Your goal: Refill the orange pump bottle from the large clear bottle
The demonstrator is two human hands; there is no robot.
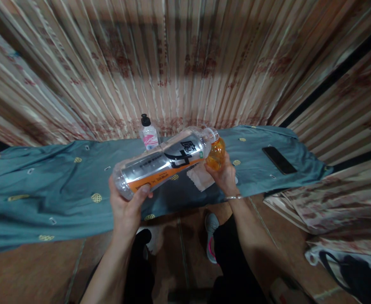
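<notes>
A large clear plastic bottle [160,162] with a silver and orange label is tilted nearly on its side, its neck pointing right and slightly up. My left hand [128,207] grips it round the base, thumb over the orange part of the label. In my right hand [225,177] is a small bottle of orange liquid [216,154], the fingers wrapped round it. The large bottle's mouth is right at the top of the small bottle; whether they touch I cannot tell. A crumpled white tissue [201,177] lies on the cloth below the small bottle.
A blue-green patterned cloth [61,185] covers the narrow table. Behind the large bottle stands a small clear bottle with a black cap [149,135]. A dark phone [279,160] lies at the right. Pleated curtains [179,76] hang along the back. Bags [347,270] lie on the floor at lower right.
</notes>
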